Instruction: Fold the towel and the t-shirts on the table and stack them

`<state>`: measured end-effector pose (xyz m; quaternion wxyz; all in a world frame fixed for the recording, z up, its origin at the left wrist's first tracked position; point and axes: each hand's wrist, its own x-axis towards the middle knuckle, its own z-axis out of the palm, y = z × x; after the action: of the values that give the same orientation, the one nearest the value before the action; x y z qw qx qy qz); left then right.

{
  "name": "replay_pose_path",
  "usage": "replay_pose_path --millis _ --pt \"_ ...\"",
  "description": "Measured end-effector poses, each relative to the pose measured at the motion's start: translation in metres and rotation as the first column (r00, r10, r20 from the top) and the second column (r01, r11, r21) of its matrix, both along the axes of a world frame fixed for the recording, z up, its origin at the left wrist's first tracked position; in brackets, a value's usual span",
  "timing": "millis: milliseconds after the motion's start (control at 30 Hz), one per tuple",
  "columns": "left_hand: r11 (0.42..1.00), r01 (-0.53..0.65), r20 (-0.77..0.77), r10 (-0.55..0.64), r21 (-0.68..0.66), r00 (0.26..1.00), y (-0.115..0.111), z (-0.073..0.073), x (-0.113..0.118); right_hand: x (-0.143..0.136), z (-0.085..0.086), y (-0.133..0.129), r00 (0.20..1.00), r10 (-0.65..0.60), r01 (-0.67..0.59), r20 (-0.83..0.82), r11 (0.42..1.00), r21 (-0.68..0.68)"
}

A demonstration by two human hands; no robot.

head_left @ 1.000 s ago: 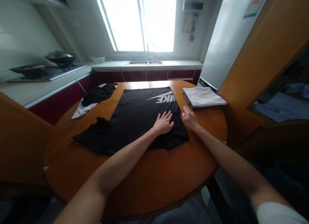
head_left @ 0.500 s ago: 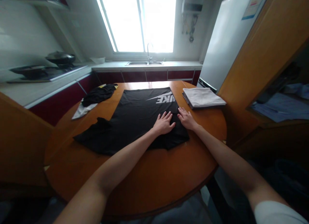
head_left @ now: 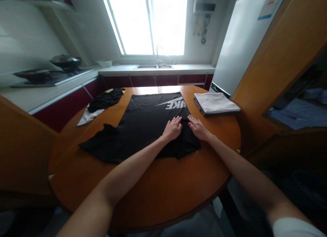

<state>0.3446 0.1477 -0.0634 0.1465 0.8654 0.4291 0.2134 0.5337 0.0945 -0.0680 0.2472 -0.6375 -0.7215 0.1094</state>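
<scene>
A black T-shirt (head_left: 143, 124) with a light swoosh and lettering lies spread on the round wooden table (head_left: 158, 189), its right side folded inward. My left hand (head_left: 173, 128) rests flat on the shirt, right of its middle, with the fingers stretched out and close together. At the shirt's right edge lies my right hand (head_left: 198, 127), palm down, fingers extended and touching the cloth. Neither hand grips anything. The sleeve part at the shirt's lower left is creased.
A stack of folded clothes (head_left: 216, 103), light grey on top, sits at the table's right. Rumpled black and white clothes (head_left: 106, 100) lie at the far left. Beyond are a sink (head_left: 153, 66), a stove with pans (head_left: 65, 61) and a refrigerator (head_left: 238, 43).
The thumb of my left hand has drawn in beside its fingers, and that hand has shifted slightly forward. My right hand stays at the shirt's edge.
</scene>
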Motion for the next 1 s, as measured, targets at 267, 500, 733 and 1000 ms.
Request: replay_pose_path --millis 267,500,733,1000 --pt "0.964 -0.257 0.467 0.262 -0.076 0.845 0.023 0.001 -0.006 -0.014 0.004 -0.010 1.000 -0.009 0.007 0.021 0.996 0.093" --pt "0.986 -0.138 0.559 0.063 0.094 0.827 0.014 -0.001 -0.001 -0.025 0.000 -0.014 0.975 0.112 -0.088 0.190 0.987 -0.132" --pt "0.984 0.095 0.088 -0.109 0.150 0.990 0.002 -0.006 0.003 -0.011 0.002 -0.005 0.993 -0.117 0.116 0.022 0.992 0.045" --pt "0.994 0.089 -0.231 -0.073 0.058 0.970 -0.010 -0.004 0.001 -0.012 -0.003 -0.005 0.974 -0.021 0.056 0.225 0.987 -0.147"
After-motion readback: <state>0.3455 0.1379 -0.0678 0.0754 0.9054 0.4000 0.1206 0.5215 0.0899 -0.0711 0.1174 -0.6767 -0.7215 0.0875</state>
